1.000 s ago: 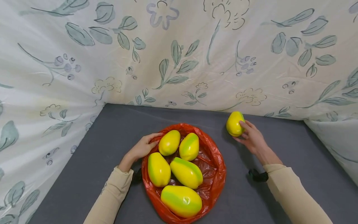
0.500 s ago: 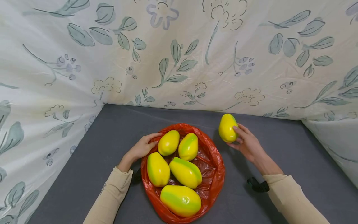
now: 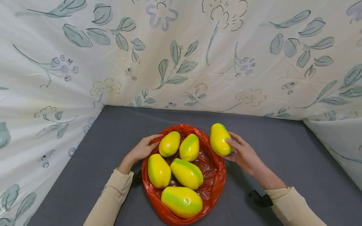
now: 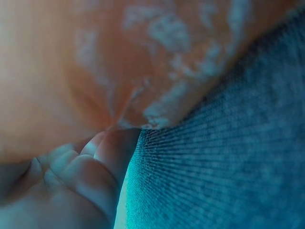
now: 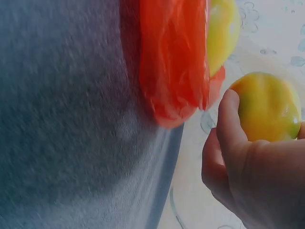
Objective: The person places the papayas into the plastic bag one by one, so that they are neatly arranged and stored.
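Observation:
A red plastic bag [image 3: 219, 175] with a rolled-down rim stands open on the dark grey cloth, several yellow-green papayas [image 3: 186, 174] lying inside. At its far left side my left hand [image 3: 142, 148] holds the rim, its fingertips partly hidden by the plastic. The left wrist view shows the bag's side [image 4: 157, 62] close up above that hand. My right hand [image 3: 245, 154] grips another papaya [image 3: 219, 139] between thumb and fingers, raised over the bag's far right rim. In the right wrist view this papaya [image 5: 267, 107] is seen end-on, just apart from the bag [image 5: 174, 62].
Dark grey cloth [image 3: 271, 141] covers the table around the bag. A floral curtain [image 3: 181, 56] hangs along the back and the left side, and pale fabric [image 3: 336, 141] borders the right. Dark straps [image 3: 260, 199] sit at the wrists.
My right hand has carried its papaya left and nearer, from the table's far right to the bag's rim. My left hand has stayed on the bag.

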A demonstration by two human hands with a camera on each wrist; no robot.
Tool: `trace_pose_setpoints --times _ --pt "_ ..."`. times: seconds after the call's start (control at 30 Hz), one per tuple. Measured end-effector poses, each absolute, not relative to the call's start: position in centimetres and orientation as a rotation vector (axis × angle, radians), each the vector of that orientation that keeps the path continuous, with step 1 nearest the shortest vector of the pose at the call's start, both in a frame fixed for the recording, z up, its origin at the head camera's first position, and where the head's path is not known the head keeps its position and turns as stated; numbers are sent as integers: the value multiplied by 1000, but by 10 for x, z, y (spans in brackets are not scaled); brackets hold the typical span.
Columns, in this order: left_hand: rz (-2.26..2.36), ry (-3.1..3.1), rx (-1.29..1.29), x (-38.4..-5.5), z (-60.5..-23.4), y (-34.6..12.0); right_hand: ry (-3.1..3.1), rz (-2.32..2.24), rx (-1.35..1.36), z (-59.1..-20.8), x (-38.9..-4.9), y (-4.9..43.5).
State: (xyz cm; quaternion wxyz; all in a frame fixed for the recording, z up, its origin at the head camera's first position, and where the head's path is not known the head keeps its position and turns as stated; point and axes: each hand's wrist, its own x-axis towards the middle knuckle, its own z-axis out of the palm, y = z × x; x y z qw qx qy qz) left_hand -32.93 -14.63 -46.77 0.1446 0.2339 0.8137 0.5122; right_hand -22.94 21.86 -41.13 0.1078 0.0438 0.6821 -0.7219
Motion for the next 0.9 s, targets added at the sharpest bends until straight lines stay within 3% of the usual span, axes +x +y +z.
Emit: trace_pose_setpoints --times 0.9 --pt "1476 2353 683 -328 -468 -147 1998 -1958 77 -423 -202 197"
